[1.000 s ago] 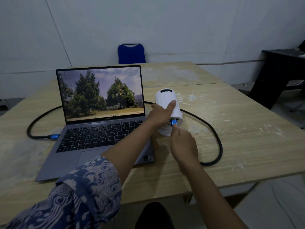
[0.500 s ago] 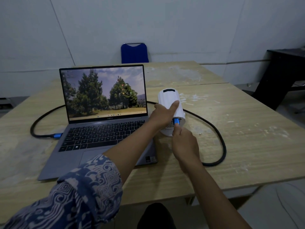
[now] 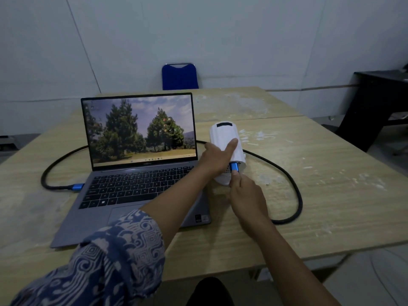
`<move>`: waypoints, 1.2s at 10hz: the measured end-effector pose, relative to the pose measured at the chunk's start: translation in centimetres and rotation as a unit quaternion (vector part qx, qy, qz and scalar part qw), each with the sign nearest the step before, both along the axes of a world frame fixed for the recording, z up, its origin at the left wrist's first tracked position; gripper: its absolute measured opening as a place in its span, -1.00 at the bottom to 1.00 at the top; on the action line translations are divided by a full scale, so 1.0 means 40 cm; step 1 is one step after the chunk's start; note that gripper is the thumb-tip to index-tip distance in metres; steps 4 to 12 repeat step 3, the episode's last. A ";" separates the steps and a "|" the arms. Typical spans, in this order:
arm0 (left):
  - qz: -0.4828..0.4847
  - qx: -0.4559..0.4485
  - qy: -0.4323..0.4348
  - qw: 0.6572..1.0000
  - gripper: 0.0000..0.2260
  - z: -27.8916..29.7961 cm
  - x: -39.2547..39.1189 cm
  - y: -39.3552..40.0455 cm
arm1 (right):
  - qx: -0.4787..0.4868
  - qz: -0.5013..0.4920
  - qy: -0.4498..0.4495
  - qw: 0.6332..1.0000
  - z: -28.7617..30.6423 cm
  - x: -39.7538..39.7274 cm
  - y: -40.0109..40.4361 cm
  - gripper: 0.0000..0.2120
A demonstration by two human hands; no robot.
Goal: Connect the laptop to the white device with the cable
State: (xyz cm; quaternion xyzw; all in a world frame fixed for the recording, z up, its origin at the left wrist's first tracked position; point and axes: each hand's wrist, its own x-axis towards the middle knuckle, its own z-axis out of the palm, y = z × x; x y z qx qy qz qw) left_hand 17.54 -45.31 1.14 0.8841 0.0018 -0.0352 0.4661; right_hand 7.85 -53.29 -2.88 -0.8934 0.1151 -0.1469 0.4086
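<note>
Beside laptop [image 3: 141, 164], L hand [image 3: 217, 159] grips white device [image 3: 225, 140], R fingers [image 3: 235, 174] pinch cable plug [image 3: 234, 167].

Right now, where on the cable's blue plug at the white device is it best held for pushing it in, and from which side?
Probably by the blue metal plug shell, coming from the near side, behind the plug, as the right hand does. The shell is rigid and points into the white cylindrical device, unlike the bendy black braided cable. The left hand braces the device.

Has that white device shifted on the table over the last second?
No. The white device lies in the same spot beside the laptop, over the same pale smear on the table; only the camera moved.
</note>
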 end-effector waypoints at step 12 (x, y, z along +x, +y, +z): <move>-0.029 0.000 -0.081 0.996 -0.25 0.001 -0.070 0.157 | -0.084 -0.038 -0.002 0.996 0.053 -0.042 -0.042 -0.65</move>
